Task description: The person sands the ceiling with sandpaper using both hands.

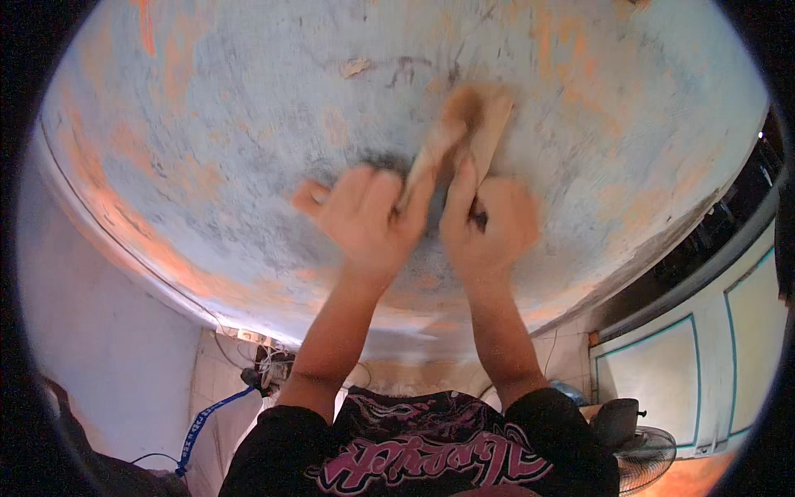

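Observation:
Both hands are over a broad, worn surface [267, 124] with patchy grey-blue and orange colouring. Between them is a tan, strip-like piece [494, 133], blurred, its material unclear; it looks folded or double, with a darker brown rounded part at the far end. My left hand [369, 211] pinches its near left end between thumb and forefinger, the other fingers bent and the little finger standing out. My right hand [490, 220] pinches the near right end, fingers curled in. A small dark spot shows within the right hand's curl; what it is cannot be told.
A small pale scrap [355, 67] lies farther out on the surface. White cables [270, 360] and a socket block [254, 336] are beyond the near edge at left, with a blue lanyard [202, 422]. At right are an electric fan [643, 456] and pale panelled doors [652, 366].

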`<state>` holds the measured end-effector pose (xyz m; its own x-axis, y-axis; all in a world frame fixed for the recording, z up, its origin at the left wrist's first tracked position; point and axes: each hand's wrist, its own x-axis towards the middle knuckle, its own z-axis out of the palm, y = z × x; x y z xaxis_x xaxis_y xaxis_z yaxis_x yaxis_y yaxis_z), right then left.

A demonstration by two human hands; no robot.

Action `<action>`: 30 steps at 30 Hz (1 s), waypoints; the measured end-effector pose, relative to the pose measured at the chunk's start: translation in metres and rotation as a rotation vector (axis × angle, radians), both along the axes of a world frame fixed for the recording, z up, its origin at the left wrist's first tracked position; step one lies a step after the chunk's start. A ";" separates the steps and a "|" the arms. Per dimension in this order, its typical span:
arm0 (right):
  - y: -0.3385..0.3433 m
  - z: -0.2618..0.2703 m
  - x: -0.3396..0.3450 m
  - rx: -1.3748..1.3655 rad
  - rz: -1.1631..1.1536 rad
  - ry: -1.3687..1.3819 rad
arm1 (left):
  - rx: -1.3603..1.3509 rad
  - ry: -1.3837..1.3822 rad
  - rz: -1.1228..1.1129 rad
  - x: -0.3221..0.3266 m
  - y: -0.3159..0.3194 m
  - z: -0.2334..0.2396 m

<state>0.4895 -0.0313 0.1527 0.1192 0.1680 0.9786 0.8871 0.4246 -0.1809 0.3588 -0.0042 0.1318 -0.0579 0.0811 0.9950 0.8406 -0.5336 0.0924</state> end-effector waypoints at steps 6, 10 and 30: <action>-0.035 -0.104 -0.018 -0.122 0.007 -0.050 | -0.229 0.212 -0.046 -0.007 -0.029 -0.114; -0.012 -0.075 -0.003 -0.112 0.003 -0.123 | -0.306 0.202 0.080 -0.007 -0.018 -0.058; 0.000 -0.008 0.005 -0.026 0.056 -0.014 | -0.030 -0.034 -0.078 0.010 0.000 0.007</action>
<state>0.4945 -0.0316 0.1448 0.0952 0.1997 0.9752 0.8649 0.4685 -0.1803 0.3685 -0.0047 0.1392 -0.0840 0.1169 0.9896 0.7928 -0.5938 0.1374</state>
